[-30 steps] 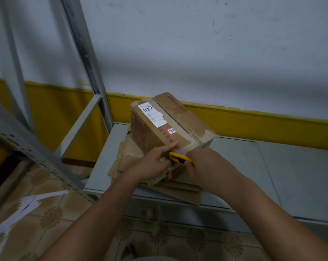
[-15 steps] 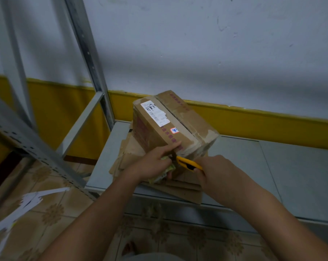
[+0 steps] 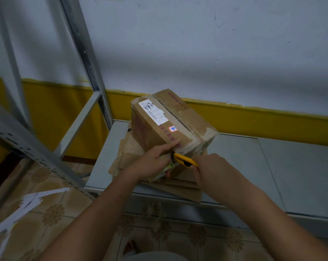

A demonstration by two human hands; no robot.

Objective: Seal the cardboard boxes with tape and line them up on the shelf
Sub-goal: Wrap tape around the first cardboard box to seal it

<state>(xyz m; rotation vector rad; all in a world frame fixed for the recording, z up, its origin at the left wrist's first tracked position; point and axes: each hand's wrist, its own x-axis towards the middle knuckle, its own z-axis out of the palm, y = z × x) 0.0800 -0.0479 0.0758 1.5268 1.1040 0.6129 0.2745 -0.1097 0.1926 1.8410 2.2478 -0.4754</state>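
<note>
A brown cardboard box [image 3: 165, 125] with a white label stands on a pile of flattened cardboard [image 3: 129, 155] at the left end of the grey shelf [image 3: 272, 166]. My left hand [image 3: 153, 162] holds a roll of tape [image 3: 164, 169], mostly hidden under the fingers, and its forefinger presses on the box's near edge. My right hand [image 3: 214, 168] grips a yellow utility knife [image 3: 184, 160] whose tip sits at the box's near lower edge, beside my left forefinger.
A grey metal upright [image 3: 84, 53] and slanted shelf rails [image 3: 27, 146] stand to the left. White paper scraps [image 3: 27, 202] lie on the tiled floor. The wall behind has a yellow band.
My right hand has drawn back towards me, exposing more of the yellow knife. My left hand stays on the box's edge with the tape.
</note>
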